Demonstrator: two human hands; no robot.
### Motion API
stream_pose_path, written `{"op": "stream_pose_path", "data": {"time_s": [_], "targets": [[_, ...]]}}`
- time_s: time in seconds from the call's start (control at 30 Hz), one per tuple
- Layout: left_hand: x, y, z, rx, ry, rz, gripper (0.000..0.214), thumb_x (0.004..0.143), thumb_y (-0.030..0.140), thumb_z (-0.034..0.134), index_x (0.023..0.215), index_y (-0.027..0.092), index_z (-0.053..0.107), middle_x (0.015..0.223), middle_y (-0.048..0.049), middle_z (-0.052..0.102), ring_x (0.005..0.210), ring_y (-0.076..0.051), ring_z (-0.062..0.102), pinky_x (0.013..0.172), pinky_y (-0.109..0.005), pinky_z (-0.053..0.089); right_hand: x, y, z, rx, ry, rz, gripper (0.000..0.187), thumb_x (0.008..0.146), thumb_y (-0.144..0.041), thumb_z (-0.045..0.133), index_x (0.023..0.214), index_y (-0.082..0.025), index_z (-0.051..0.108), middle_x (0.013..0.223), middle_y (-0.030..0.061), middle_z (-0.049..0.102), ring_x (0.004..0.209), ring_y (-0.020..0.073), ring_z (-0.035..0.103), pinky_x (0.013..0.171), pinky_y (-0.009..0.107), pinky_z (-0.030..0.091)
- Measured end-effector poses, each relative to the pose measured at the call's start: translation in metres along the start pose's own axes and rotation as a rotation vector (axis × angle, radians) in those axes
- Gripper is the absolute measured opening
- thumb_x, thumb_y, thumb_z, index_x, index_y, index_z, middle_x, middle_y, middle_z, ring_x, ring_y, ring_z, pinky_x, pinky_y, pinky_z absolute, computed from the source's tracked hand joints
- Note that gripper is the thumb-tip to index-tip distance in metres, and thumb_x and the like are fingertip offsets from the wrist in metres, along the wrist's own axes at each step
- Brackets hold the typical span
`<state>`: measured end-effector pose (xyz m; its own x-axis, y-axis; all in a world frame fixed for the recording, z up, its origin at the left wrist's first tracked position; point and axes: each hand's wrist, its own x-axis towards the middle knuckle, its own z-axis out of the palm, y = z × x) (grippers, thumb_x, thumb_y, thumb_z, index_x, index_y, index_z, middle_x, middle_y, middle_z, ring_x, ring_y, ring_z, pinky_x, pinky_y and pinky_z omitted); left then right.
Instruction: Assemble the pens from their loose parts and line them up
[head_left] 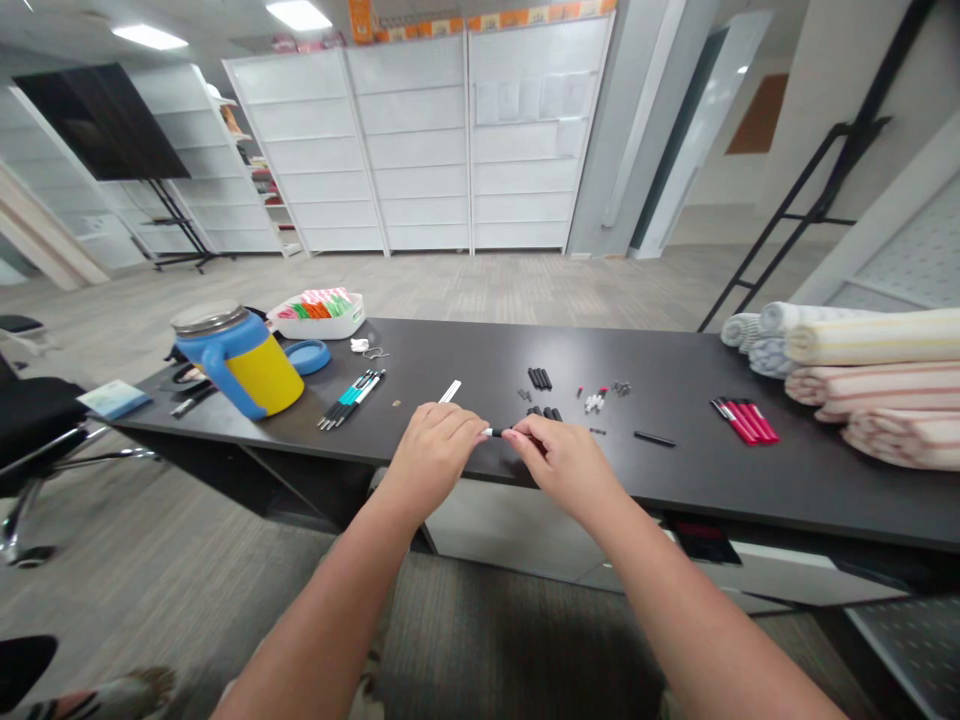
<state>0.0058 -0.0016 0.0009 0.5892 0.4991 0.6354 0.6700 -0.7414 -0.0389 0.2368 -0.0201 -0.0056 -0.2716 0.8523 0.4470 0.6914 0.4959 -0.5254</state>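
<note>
A black-and-white pen (495, 433) spans the gap between my two hands above the table's near edge. My left hand (437, 448) is closed round its left end, and the fingers of my right hand (556, 456) pinch the right end. Just beyond my left hand lie several thin white sticks (450, 391). Black pen parts (539, 379) rest in a row past my right hand, with more partly hidden behind its fingers. Small white and red pieces (595, 402) and tiny metal-looking bits (622, 388) are grouped to their right. A single black tube (655, 439) lies farther right.
Finished-looking pens (352, 399) and a blue-and-yellow mug (247, 365) stand left on the dark table (420, 345), near a blue lid (307, 355) and a white basket (319, 322) of colourful packets. Red pens (746, 421) and rolled cloths (885, 375) occupy the right side.
</note>
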Motion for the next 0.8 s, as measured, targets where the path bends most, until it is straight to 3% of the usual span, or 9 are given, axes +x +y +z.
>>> {"op": "stream_pose_path", "data": {"time_s": [0.13, 0.23, 0.33, 0.43, 0.6, 0.7, 0.8], "targets": [[0.001, 0.001, -0.005, 0.014, 0.034, 0.002, 0.017, 0.109, 0.025, 0.056, 0.107, 0.020, 0.072, 0.103, -0.0055, 0.080, 0.100, -0.022, 0.070, 0.096, -0.042, 0.048, 0.000, -0.004, -0.002, 0.038, -0.017, -0.003, 0.031, 0.108, -0.040, 0.053, 0.086, -0.023, 0.067, 0.073, -0.0001, 0.069, 0.066, 0.0165, 0.062, 0.064, 0.029, 0.039], [0.000, -0.008, -0.012, 0.024, 0.022, -0.029, 0.016, 0.108, 0.026, 0.057, 0.110, 0.021, 0.072, 0.104, -0.0056, 0.080, 0.099, -0.023, 0.070, 0.094, -0.042, 0.048, 0.001, -0.006, -0.004, 0.111, 0.000, 0.091, 0.025, 0.104, -0.044, 0.057, 0.094, -0.023, 0.068, 0.072, -0.0011, 0.069, 0.061, 0.0159, 0.061, 0.062, 0.029, 0.041], [-0.006, -0.028, -0.018, 0.099, 0.055, -0.185, 0.021, 0.108, 0.029, 0.055, 0.116, 0.019, 0.072, 0.107, -0.0092, 0.080, 0.098, -0.025, 0.071, 0.092, -0.042, 0.049, 0.001, -0.007, -0.005, 0.173, 0.038, 0.213, 0.027, 0.101, -0.049, 0.060, 0.104, -0.023, 0.065, 0.070, -0.0019, 0.069, 0.058, 0.0158, 0.060, 0.060, 0.029, 0.042], [-0.013, -0.048, -0.022, 0.188, 0.080, -0.446, 0.030, 0.106, 0.035, 0.055, 0.126, 0.017, 0.070, 0.108, -0.0118, 0.080, 0.099, -0.029, 0.071, 0.090, -0.042, 0.051, 0.002, -0.007, -0.005, 0.170, 0.042, 0.231, 0.029, 0.102, -0.050, 0.058, 0.105, -0.023, 0.066, 0.070, -0.0019, 0.069, 0.059, 0.0161, 0.060, 0.061, 0.029, 0.042], [-0.022, -0.064, -0.025, 0.225, -0.116, -0.754, 0.027, 0.101, 0.033, 0.055, 0.114, 0.019, 0.075, 0.102, -0.0115, 0.081, 0.097, -0.032, 0.073, 0.086, -0.042, 0.054, 0.001, -0.006, -0.004, 0.114, 0.032, 0.178, 0.027, 0.103, -0.048, 0.057, 0.097, -0.024, 0.067, 0.065, -0.0028, 0.066, 0.055, 0.0157, 0.057, 0.059, 0.029, 0.040], [-0.024, -0.066, -0.023, 0.220, -0.204, -0.775, 0.027, 0.101, 0.031, 0.053, 0.111, 0.019, 0.075, 0.109, -0.0124, 0.081, 0.099, -0.031, 0.074, 0.086, -0.041, 0.055, 0.001, -0.005, -0.002, 0.081, 0.040, 0.141, 0.029, 0.104, -0.047, 0.055, 0.091, -0.023, 0.067, 0.063, -0.0022, 0.066, 0.053, 0.0155, 0.056, 0.058, 0.030, 0.038], [-0.023, -0.063, -0.023, 0.242, -0.203, -0.751, 0.029, 0.103, 0.029, 0.050, 0.115, 0.019, 0.074, 0.116, -0.0140, 0.079, 0.105, -0.032, 0.072, 0.089, -0.042, 0.054, 0.001, -0.004, -0.002, 0.061, 0.043, 0.117, 0.031, 0.105, -0.046, 0.055, 0.087, -0.023, 0.067, 0.064, -0.0022, 0.065, 0.054, 0.0151, 0.056, 0.058, 0.030, 0.038]]}}
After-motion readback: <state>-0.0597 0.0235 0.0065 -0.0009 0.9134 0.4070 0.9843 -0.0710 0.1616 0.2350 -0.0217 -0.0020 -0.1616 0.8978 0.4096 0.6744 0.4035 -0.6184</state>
